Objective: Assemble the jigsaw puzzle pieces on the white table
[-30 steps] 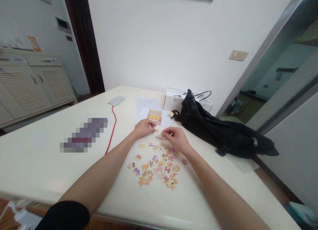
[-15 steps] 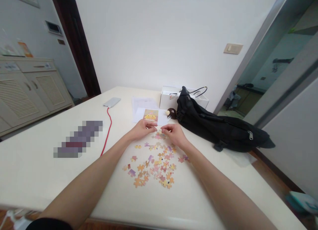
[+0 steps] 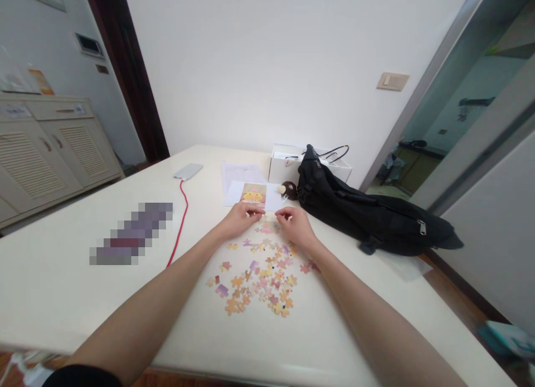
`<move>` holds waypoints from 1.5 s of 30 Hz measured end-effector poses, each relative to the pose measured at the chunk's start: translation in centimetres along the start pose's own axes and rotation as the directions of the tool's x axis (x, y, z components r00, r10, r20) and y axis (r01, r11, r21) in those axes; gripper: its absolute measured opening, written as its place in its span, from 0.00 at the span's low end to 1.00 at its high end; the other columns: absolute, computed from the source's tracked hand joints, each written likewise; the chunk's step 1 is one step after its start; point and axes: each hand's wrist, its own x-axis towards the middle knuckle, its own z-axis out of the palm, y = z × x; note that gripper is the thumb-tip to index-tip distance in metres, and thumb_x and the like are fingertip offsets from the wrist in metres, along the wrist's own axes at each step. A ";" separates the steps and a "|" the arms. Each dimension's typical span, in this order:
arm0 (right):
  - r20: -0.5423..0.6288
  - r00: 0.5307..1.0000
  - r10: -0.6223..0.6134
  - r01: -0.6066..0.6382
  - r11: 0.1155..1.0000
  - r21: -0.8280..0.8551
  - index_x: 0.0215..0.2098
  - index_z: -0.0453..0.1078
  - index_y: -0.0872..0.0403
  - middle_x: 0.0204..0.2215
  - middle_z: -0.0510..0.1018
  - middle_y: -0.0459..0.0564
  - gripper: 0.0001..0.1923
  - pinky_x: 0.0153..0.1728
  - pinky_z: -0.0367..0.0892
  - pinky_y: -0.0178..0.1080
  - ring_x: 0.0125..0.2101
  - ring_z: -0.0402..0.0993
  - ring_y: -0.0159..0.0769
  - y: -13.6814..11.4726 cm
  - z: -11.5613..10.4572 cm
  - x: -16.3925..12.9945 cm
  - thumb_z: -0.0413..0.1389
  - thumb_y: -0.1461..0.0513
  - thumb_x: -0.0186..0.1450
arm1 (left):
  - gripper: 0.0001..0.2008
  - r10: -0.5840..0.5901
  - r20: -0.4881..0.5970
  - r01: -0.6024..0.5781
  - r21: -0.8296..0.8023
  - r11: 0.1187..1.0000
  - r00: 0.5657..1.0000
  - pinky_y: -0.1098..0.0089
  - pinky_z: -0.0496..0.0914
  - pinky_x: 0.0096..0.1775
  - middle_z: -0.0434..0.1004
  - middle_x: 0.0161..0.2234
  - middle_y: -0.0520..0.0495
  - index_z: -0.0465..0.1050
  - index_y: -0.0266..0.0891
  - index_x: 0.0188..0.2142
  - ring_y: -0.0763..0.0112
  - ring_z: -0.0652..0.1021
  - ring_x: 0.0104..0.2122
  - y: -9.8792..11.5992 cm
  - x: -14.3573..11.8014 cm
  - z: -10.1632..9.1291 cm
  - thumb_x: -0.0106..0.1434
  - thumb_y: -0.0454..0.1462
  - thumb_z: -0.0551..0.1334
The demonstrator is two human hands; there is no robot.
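Observation:
Both hands meet above the far end of a loose spread of jigsaw puzzle pieces (image 3: 263, 281) on the white table. Thumb and fingers of my left hand (image 3: 241, 220) are closed in a pinch, just below a picture card (image 3: 253, 195) showing a yellow figure. A small gap to the right, my right hand (image 3: 296, 225) is pinched too, its fingertips facing the left ones. Whatever either pinch holds is too small to make out. Close under the fingertips lie a few pinkish and pale puzzle pieces (image 3: 267, 228), partly covered by my right hand.
White papers (image 3: 242, 172) lie under the card. A dark brown round object (image 3: 288, 190), a white box (image 3: 282, 167) with cables and a black bag (image 3: 368, 214) stand to the right. On the left are a power bank (image 3: 188, 171), a red cable (image 3: 184, 203) and a blurred-out item (image 3: 134, 234).
My right hand has shifted slightly right, so the gap between the fingertips is a little wider. My left hand has barely moved. The scattered pieces look the same.

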 end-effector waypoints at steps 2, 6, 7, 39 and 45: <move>0.012 0.999 -0.042 0.043 0.996 -0.075 0.34 0.79 0.57 0.31 0.81 0.52 0.11 0.37 0.66 0.38 0.31 0.74 0.36 0.3 0.0 -0.1 0.54 0.68 0.60 | 0.10 0.031 0.002 -0.031 0.064 0.997 1.000 0.70 0.69 0.43 0.80 0.37 0.48 0.80 0.39 0.39 0.69 0.75 0.36 -0.3 0.1 0.1 0.61 0.33 0.60; 0.070 0.993 -0.089 0.099 0.983 -0.153 0.34 0.78 0.57 0.34 0.81 0.53 0.10 0.38 0.65 0.38 0.33 0.73 0.36 0.6 0.2 -0.1 0.54 0.69 0.60 | 0.11 0.085 0.029 -0.089 0.128 0.988 0.996 0.71 0.67 0.42 0.79 0.36 0.48 0.80 0.38 0.38 0.70 0.74 0.35 -0.7 0.1 0.3 0.61 0.31 0.59; 0.081 0.992 -0.100 0.112 0.981 -0.160 0.34 0.77 0.58 0.35 0.80 0.54 0.10 0.38 0.65 0.38 0.34 0.73 0.37 0.7 0.2 -0.1 0.54 0.70 0.60 | 0.11 0.087 0.037 -0.091 0.129 0.988 0.996 0.71 0.67 0.41 0.79 0.36 0.47 0.80 0.37 0.39 0.70 0.74 0.35 -0.8 0.1 0.3 0.61 0.31 0.59; 0.067 0.982 -0.174 0.173 0.985 0.023 0.29 0.76 0.57 0.31 0.79 0.50 0.08 0.38 0.63 0.36 0.33 0.72 0.34 -1.0 1.0 -0.5 0.55 0.67 0.63 | 0.13 0.021 -0.003 -0.021 -0.139 0.990 1.000 0.68 0.69 0.47 0.79 0.42 0.47 0.79 0.37 0.42 0.67 0.77 0.41 -1.0 0.6 0.8 0.62 0.33 0.58; -0.017 0.997 -0.072 0.073 0.995 0.066 0.29 0.75 0.57 0.26 0.78 0.49 0.09 0.34 0.62 0.35 0.28 0.70 0.34 -1.1 1.0 -0.2 0.54 0.64 0.64 | 0.09 -0.018 0.054 0.034 -0.321 0.947 0.998 0.70 0.70 0.38 0.79 0.32 0.47 0.76 0.33 0.35 0.69 0.77 0.33 -0.6 0.4 0.9 0.57 0.37 0.64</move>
